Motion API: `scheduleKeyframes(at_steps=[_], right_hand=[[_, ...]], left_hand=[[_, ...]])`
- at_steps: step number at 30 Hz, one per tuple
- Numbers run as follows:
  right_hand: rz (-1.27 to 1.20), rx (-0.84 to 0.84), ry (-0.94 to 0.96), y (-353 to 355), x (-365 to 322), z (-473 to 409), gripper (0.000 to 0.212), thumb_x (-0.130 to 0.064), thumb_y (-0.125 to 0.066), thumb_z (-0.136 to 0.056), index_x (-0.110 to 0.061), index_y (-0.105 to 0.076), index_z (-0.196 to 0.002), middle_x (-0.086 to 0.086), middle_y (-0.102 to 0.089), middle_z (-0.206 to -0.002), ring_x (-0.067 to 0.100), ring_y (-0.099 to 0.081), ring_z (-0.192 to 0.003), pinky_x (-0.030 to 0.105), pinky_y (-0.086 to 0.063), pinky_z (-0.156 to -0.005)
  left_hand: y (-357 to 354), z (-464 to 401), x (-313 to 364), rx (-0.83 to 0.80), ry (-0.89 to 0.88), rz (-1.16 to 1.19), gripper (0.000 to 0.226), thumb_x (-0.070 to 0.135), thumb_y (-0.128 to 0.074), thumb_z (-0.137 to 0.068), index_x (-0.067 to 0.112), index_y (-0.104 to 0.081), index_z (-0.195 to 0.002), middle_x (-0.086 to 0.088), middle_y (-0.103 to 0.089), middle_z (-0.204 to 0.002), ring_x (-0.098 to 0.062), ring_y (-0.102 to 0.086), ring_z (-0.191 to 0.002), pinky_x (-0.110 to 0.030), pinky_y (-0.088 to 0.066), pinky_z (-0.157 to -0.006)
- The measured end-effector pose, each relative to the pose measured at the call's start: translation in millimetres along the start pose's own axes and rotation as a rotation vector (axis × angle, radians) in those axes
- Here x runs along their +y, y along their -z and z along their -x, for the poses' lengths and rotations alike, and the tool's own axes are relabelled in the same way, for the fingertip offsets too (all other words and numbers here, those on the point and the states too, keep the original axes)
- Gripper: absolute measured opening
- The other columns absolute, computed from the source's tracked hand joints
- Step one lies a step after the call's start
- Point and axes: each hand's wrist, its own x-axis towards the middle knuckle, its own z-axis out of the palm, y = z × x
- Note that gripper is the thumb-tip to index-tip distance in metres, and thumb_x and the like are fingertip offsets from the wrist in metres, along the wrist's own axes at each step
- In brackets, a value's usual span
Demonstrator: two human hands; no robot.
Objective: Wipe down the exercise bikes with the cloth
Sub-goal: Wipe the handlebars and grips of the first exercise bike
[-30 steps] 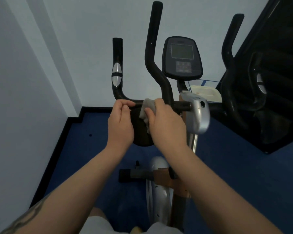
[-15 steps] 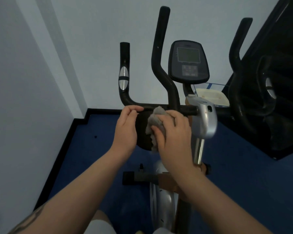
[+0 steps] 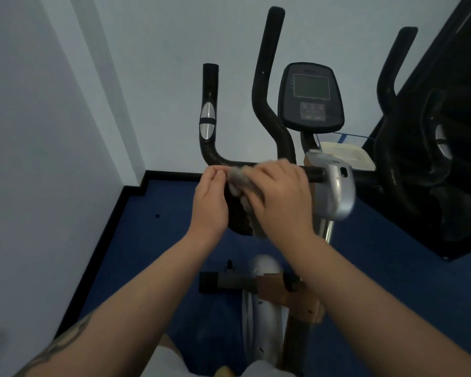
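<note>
An exercise bike stands in front of me, with black handlebars (image 3: 209, 123) curving up and a dark console (image 3: 311, 96) above the stem. My right hand (image 3: 280, 198) presses a grey cloth (image 3: 238, 179) against the crossbar and the black pad below it. My left hand (image 3: 210, 198) rests on the crossbar just left of the cloth, fingers curled over the bar. A silver clamp housing (image 3: 336, 189) sits right of my right hand. Part of the cloth is hidden under my right hand.
A white wall corner with black skirting (image 3: 132, 191) closes the left side; the floor is blue (image 3: 158, 240). A dark panel or machine (image 3: 446, 148) stands at the right. A pale lidded container (image 3: 346, 156) lies behind the bike. The bike's front foot bar (image 3: 229, 281) is below.
My right hand with the cloth has shifted left along the crossbar toward my left hand. The view has dropped slightly, so the bike sits lower in frame.
</note>
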Motion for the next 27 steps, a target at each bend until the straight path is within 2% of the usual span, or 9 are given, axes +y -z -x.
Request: scheduleKeyframes(at_steps=[2,4,6,10,14,17,20,24,27], right_hand=[[0.01,0.012,-0.144,-6,-15,-6,0.013,-0.022,-0.062,-0.089,-0.014,-0.071,-0.094,0.002,-0.066,-0.087,0.023,-0.058,-0.083,0.031,-0.034,-0.08],[-0.006,0.02,-0.154,-9,-24,11,0.016,-0.023,-0.061,-0.088,-0.013,-0.07,-0.096,0.001,-0.067,-0.09,0.022,-0.059,-0.085,0.032,-0.035,-0.083],[-0.032,0.008,-0.028,-1,-20,34,0.019,-0.022,-0.059,-0.086,-0.012,-0.071,-0.097,0.002,-0.068,-0.092,0.022,-0.062,-0.087,0.031,-0.034,-0.087],[0.122,-0.11,0.239,19,2,30,0.016,-0.014,-0.067,-0.081,-0.011,-0.071,-0.096,0.004,-0.068,-0.092,0.024,-0.062,-0.084,0.032,-0.036,-0.083],[0.186,-0.056,-0.031,26,0,-6,0.015,-0.013,-0.068,-0.084,-0.013,-0.067,-0.099,0.005,-0.063,-0.092,0.025,-0.053,-0.085,0.031,-0.032,-0.075],[0.239,-0.254,-0.2,10,-8,-12,0.023,-0.028,-0.051,-0.098,-0.02,-0.058,-0.118,0.004,-0.057,-0.11,0.024,-0.048,-0.1,0.032,-0.033,-0.076],[0.184,-0.285,-0.248,-5,-10,-6,0.029,-0.034,-0.035,-0.104,-0.02,-0.046,-0.126,0.004,-0.051,-0.118,0.02,-0.048,-0.102,0.03,-0.04,-0.078],[-0.04,-0.257,-0.344,0,-8,11,0.032,-0.033,-0.042,-0.101,-0.019,-0.044,-0.13,0.006,-0.047,-0.118,0.02,-0.051,-0.098,0.03,-0.045,-0.073],[-0.029,-0.345,-0.363,6,-4,14,0.032,-0.036,-0.04,-0.101,-0.018,-0.037,-0.128,0.006,-0.048,-0.11,0.021,-0.057,-0.088,0.032,-0.047,-0.066]], left_hand=[[1,0,1,-0.009,0.004,0.004,0.026,0.011,-0.037,-0.102,0.001,-0.059,-0.093,0.004,-0.06,-0.08,0.003,-0.055,-0.07,-0.009,-0.043,-0.062],[2,0,1,-0.01,0.009,0.002,0.025,0.01,-0.036,-0.101,0.002,-0.059,-0.094,0.001,-0.06,-0.082,0.001,-0.055,-0.071,-0.009,-0.044,-0.062],[3,0,0,-0.012,0.011,-0.005,0.026,0.01,-0.036,-0.101,0.004,-0.06,-0.097,-0.001,-0.062,-0.088,0.001,-0.058,-0.074,-0.01,-0.045,-0.062],[3,-1,-2,-0.002,-0.013,-0.04,0.027,0.011,-0.036,-0.101,0.008,-0.061,-0.095,0.001,-0.063,-0.089,0.005,-0.058,-0.074,-0.01,-0.045,-0.063],[1,-2,-3,0.001,-0.029,-0.038,0.027,0.009,-0.036,-0.101,0.004,-0.062,-0.096,-0.004,-0.065,-0.091,-0.006,-0.06,-0.082,-0.014,-0.047,-0.069],[1,0,-1,0.005,-0.033,-0.026,0.027,0.007,-0.035,-0.101,0.004,-0.062,-0.095,-0.006,-0.065,-0.09,-0.008,-0.06,-0.081,-0.014,-0.047,-0.068],[1,-1,-2,-0.005,-0.041,-0.038,0.028,0.009,-0.035,-0.101,0.006,-0.062,-0.096,-0.008,-0.066,-0.092,-0.011,-0.061,-0.083,-0.014,-0.047,-0.069],[2,-2,-5,0.002,-0.038,-0.053,0.028,0.01,-0.036,-0.101,0.007,-0.063,-0.096,-0.005,-0.066,-0.093,-0.009,-0.062,-0.085,-0.014,-0.048,-0.07],[1,-1,-5,0.003,-0.056,-0.063,0.028,0.009,-0.035,-0.101,0.008,-0.063,-0.095,-0.002,-0.065,-0.09,-0.001,-0.06,-0.079,-0.01,-0.046,-0.066]])
